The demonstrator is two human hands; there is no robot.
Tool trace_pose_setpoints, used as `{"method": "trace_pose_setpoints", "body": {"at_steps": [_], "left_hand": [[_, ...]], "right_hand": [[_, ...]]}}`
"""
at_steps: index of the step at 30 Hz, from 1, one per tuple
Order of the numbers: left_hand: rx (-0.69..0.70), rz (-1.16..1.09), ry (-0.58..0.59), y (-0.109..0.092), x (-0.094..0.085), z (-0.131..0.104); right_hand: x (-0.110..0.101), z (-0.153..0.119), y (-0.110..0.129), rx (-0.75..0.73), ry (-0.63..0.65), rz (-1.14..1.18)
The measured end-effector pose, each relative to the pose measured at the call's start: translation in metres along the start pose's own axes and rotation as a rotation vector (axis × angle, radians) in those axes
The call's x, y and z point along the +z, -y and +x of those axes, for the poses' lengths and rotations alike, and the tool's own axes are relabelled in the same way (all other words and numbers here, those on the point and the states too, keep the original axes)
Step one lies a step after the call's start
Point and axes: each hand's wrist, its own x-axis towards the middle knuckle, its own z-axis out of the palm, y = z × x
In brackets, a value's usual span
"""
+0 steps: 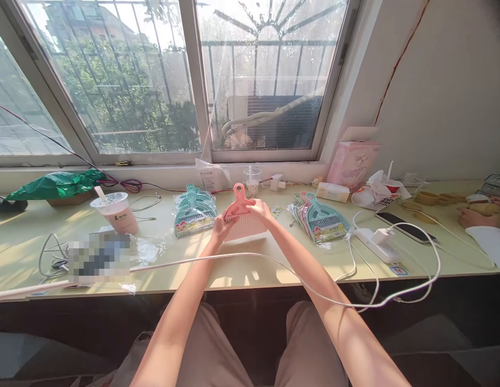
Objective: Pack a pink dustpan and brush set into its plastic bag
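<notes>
Both hands hold a pink dustpan and brush set [245, 224] just above the table, its handle pointing toward the window. My left hand [222, 227] is closed on its left edge. My right hand [258, 209] grips it at the upper right, beside the brush head. To the left lies a stack of teal sets in clear wrap [194, 211]. A second wrapped pile, with pink and teal sets [323, 217], lies to the right. Both piles carry printed labels.
A white cable crosses in front of my forearms from the power strip [376, 245]. A drink cup [117, 214] stands left; another cup [252, 181] is by the sill. A phone [405, 227], tissue pack [332, 192] and another person's hand [480, 214] are at right.
</notes>
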Motion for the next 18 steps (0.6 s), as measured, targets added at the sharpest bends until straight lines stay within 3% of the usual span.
{"method": "trace_pose_setpoints", "body": {"at_steps": [7, 14, 18], "left_hand": [[0.031, 0.1, 0.01, 0.005, -0.001, 0.002], [0.039, 0.041, 0.033, -0.002, 0.001, -0.003], [0.044, 0.06, 0.028, -0.009, 0.0, -0.005]], "right_hand": [[-0.014, 0.01, 0.013, -0.179, 0.168, 0.257], [-0.004, -0.002, 0.015, -0.091, 0.071, 0.27], [-0.007, -0.003, 0.011, -0.128, 0.114, 0.343]]}}
